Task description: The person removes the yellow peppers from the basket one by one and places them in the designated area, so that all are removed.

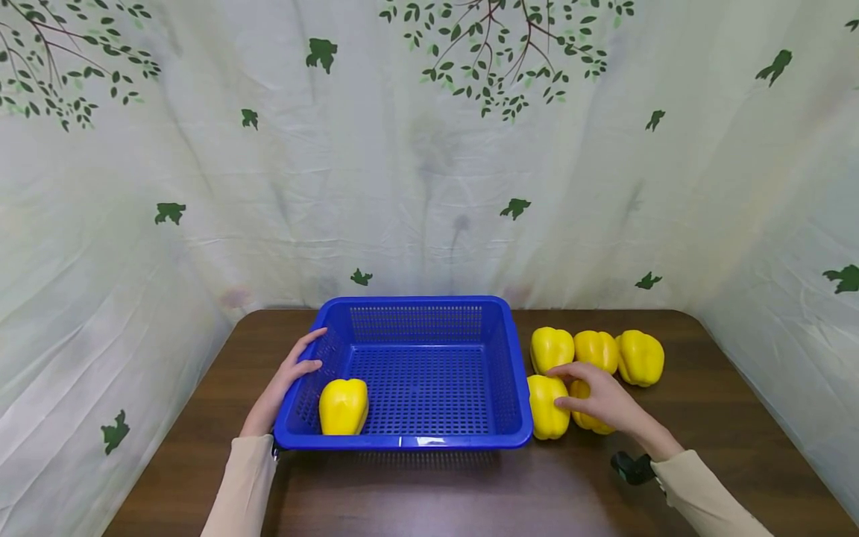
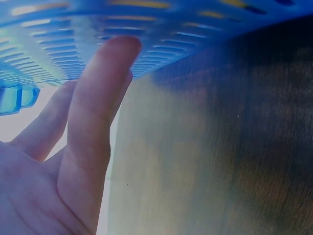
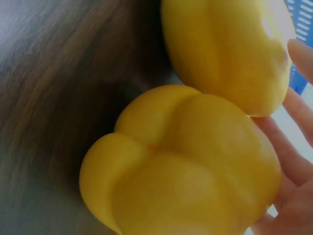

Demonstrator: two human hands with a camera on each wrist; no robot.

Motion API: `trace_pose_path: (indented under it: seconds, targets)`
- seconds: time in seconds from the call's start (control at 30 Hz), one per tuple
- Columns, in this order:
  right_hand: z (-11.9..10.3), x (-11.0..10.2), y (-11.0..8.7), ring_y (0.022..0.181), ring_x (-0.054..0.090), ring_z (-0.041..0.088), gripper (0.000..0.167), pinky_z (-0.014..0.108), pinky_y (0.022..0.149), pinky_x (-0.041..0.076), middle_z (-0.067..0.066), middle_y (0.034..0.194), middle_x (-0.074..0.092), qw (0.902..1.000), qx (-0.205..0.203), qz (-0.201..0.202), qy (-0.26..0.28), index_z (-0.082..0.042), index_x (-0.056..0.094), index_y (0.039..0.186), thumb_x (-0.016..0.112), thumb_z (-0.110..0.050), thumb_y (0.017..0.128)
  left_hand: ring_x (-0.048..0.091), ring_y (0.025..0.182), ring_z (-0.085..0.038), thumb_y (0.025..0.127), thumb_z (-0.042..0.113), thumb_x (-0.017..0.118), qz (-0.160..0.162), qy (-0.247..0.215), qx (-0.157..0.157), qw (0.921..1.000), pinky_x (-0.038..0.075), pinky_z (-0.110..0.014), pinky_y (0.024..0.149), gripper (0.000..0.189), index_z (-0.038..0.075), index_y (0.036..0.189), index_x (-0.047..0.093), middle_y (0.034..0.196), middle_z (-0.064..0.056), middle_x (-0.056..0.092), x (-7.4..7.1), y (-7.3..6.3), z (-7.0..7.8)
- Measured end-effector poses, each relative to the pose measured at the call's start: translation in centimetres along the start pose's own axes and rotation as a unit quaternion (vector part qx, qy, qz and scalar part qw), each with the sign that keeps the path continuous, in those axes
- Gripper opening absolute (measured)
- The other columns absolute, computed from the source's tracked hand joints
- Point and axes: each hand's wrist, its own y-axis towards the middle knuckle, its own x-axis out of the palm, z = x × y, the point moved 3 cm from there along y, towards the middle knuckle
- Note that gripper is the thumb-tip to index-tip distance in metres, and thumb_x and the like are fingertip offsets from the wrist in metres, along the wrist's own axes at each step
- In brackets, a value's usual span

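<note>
A blue plastic basket [image 1: 416, 441] stands on the table with one yellow bell pepper [image 1: 344, 407] inside, at its front left corner. My left hand [image 1: 293, 371] rests on the basket's left rim, fingers fairly straight; its wrist view shows a finger against the slotted wall [image 2: 54, 54]. To the right of the basket, my right hand [image 1: 599, 395] holds the nearest yellow bell pepper [image 1: 546, 418] between thumb and fingers. Another bell pepper [image 3: 181, 166] sits close beside it, partly hidden under that hand in the head view.
Behind the right hand, a back row of yellow bell peppers [image 1: 552, 347] ends with one at the right [image 1: 640, 359]. The brown wooden table [image 1: 456, 492] has rounded back corners. A pale cloth [image 1: 429, 186] with printed leaves hangs around it.
</note>
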Motion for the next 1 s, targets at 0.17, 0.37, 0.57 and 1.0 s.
trace_pose_path:
  seconds: [0.17, 0.37, 0.57, 1.0]
  targets:
    - [0.1, -0.1, -0.1, 0.096, 0.057, 0.021, 0.038, 0.048, 0.086, 0.046, 0.000, 0.110, 0.064, 1.0000, 0.003, -0.003, -0.003, -0.009, 0.065, 0.117, 0.074, -0.023, 0.083, 0.049, 0.110, -0.004, 0.092, -0.004, 0.041, 0.006, 0.018, -0.011, 0.9998, 0.043, -0.016, 0.087, 0.056, 0.024, 0.141, 0.045, 0.140, -0.023, 0.032, 0.1, 0.1, 0.1]
    - [0.0, -0.2, -0.1, 0.095, 0.057, 0.023, 0.036, 0.048, 0.086, 0.046, 0.001, 0.110, 0.064, 1.0000, 0.002, 0.001, 0.003, -0.008, 0.065, 0.116, 0.075, -0.019, 0.083, 0.047, 0.110, -0.003, 0.092, -0.003, 0.040, 0.007, 0.023, -0.019, 0.9995, 0.042, -0.015, 0.087, 0.056, 0.024, 0.141, 0.043, 0.142, -0.036, 0.020, 0.2, 0.1, 0.3]
    - [0.1, 0.1, 0.1, 0.097, 0.055, 0.021, 0.039, 0.048, 0.087, 0.045, -0.001, 0.111, 0.063, 1.0000, 0.000, -0.002, -0.003, -0.009, 0.064, 0.117, 0.075, -0.023, 0.083, 0.049, 0.110, -0.004, 0.092, -0.005, 0.041, 0.007, 0.015, -0.003, 0.9999, 0.043, -0.016, 0.086, 0.057, 0.028, 0.138, 0.047, 0.136, -0.006, 0.036, 0.1, 0.1, 0.2]
    - [0.4, -0.9, -0.3, 0.102, 0.057, 0.025, 0.036, 0.048, 0.089, 0.045, 0.002, 0.112, 0.064, 0.9998, 0.016, -0.007, 0.011, -0.009, 0.064, 0.116, 0.074, -0.017, 0.083, 0.051, 0.109, -0.004, 0.090, -0.008, 0.040, -0.008, -0.011, 0.022, 0.9997, 0.044, -0.016, 0.086, 0.061, 0.030, 0.137, 0.049, 0.130, 0.014, 0.045, 0.0, 0.1, 0.1]
